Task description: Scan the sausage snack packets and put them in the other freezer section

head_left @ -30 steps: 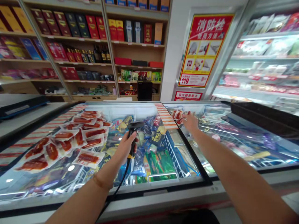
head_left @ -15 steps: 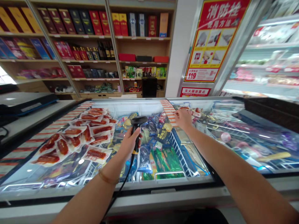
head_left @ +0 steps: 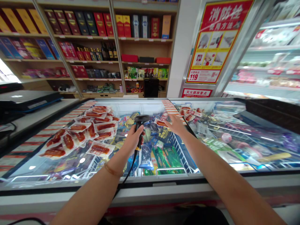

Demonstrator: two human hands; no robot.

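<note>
My left hand (head_left: pixel 136 136) is wrapped round the handle of a black barcode scanner (head_left: pixel 142 118) with a cable running down from it. Between the fingers of my right hand (head_left: pixel 176 124) is the end of a clear packet with a reddish-brown sausage (head_left: pixel 160 123), just right of the scanner's head. It is above the glass-topped chest freezer. A heap of similar sausage packets (head_left: pixel 81 132) lies on the glass to my left. A smaller group of packets (head_left: pixel 189 113) lies on the right, past my right hand.
Under the glass are baskets of frozen goods, such as green packs (head_left: pixel 167 157). A dark-framed freezer edge (head_left: pixel 150 183) runs along the front. A scale-like device (head_left: pixel 30 101) stands on the left counter. Shelves of boxes (head_left: pixel 100 23) and a red-framed poster (head_left: pixel 217 40) are behind.
My right hand has moved left from the small group of packets, bringing a sausage packet towards the scanner. My left hand still grips the scanner, almost in the same spot.
</note>
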